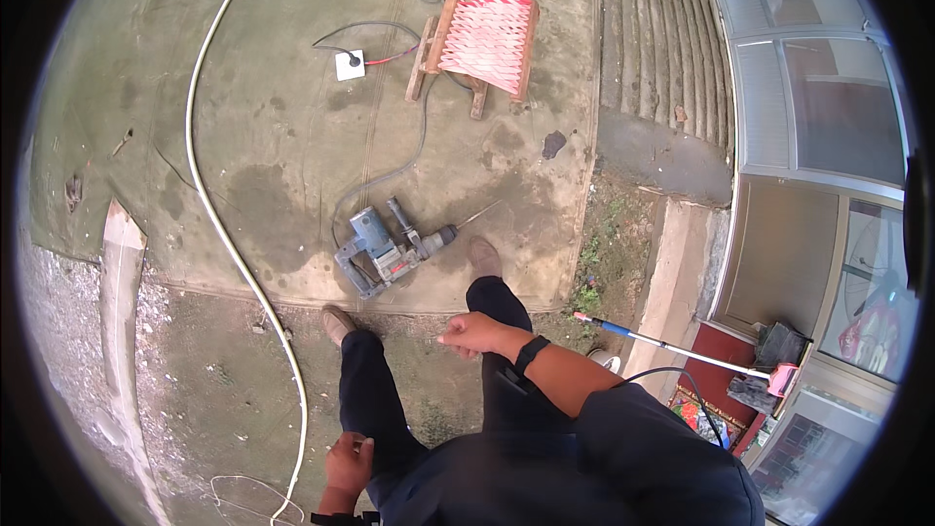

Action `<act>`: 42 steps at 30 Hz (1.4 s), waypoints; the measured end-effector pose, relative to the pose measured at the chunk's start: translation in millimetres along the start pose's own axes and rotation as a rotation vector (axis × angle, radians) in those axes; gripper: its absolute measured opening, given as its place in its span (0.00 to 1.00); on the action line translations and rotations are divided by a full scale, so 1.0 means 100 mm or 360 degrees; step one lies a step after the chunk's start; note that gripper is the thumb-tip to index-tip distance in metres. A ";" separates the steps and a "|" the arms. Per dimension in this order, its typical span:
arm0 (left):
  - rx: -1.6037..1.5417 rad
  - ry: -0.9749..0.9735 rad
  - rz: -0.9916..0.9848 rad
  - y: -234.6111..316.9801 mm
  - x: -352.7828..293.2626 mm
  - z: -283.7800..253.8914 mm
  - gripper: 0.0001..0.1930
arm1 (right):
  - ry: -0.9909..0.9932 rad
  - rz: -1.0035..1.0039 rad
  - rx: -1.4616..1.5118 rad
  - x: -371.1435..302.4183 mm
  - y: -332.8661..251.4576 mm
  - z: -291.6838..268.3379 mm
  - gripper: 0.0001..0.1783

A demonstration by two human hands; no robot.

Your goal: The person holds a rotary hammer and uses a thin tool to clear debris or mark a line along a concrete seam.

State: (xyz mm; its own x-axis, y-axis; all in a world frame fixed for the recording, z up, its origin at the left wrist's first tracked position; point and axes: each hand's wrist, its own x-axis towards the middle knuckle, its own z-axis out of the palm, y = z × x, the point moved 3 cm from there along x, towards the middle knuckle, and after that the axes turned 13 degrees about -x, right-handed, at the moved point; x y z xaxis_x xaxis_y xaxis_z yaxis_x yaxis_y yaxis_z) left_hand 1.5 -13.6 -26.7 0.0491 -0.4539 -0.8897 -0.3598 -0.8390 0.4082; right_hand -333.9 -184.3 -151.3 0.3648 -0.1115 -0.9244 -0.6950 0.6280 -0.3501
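**Hammer Drill Pictured on Green Ground Sheet**

It was seen, blue and grey, ahead of the hands, its bit directed past the right shoe. The right hand was held near the right leg, the left hand lowered beside the left leg, both half-curled; whether either grip was clenched or released could not be told. Beyond, a red-and-white stool was shown.
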 end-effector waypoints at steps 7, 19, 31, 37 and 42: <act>0.0294 0.0211 0.0690 -0.67 0.71 0.11 0.15 | 0.0187 -0.0138 -0.0177 1.60 -0.40 0.27 0.20; 0.0302 0.0135 0.0561 -0.49 1.05 -0.03 0.16 | 0.0551 -0.0115 -0.0676 2.99 -0.37 0.08 0.30; 0.0451 0.0125 0.0488 -0.37 1.13 -0.24 0.20 | 0.0778 0.0080 -0.0719 3.93 -0.54 0.49 0.51; 0.0438 0.0137 0.0495 -0.32 1.17 -0.31 0.19 | 0.0604 0.0146 -0.0878 4.04 -0.61 0.47 0.48; 0.0387 0.0241 0.0566 -0.11 1.22 -0.28 0.15 | 0.0787 0.0220 -0.0758 3.55 -0.73 0.51 0.40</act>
State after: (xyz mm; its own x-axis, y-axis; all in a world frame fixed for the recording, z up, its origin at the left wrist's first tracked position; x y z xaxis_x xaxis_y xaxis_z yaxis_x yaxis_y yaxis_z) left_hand 37.3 -67.6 -134.0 0.0120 -0.7550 -0.6557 -0.5865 -0.5363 0.6069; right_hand -122.5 -230.3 -446.0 0.0075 -0.4632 -0.8862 -0.9518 0.2685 -0.1484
